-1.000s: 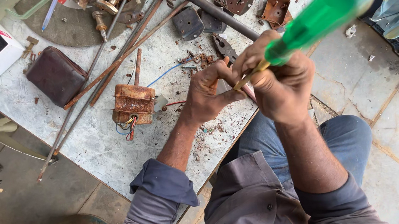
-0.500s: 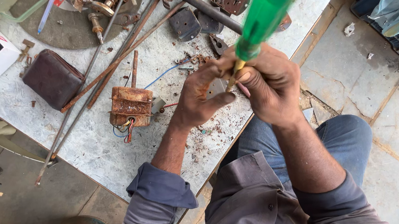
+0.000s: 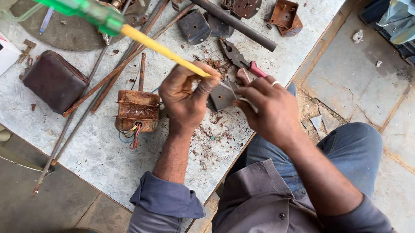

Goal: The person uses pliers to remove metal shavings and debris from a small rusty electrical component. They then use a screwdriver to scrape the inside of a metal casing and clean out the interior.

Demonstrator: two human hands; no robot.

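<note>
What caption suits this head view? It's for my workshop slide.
Left hand holds a green-handled screwdriver; right hand grips a small metal part.

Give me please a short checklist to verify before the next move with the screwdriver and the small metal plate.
1. Left hand grips the screwdriver by its yellow shaft: ok.
2. Right hand holds the small grey metal plate: ok.
3. Screwdriver tip seated on the plate: cannot tell, the fingers hide it.
4. Plate supported by the table: cannot tell.
5. Pliers lie beside the right hand, within easy reach: ok.
6. Work spot free of debris: not ok, rusty crumbs lie under the hands.
</note>
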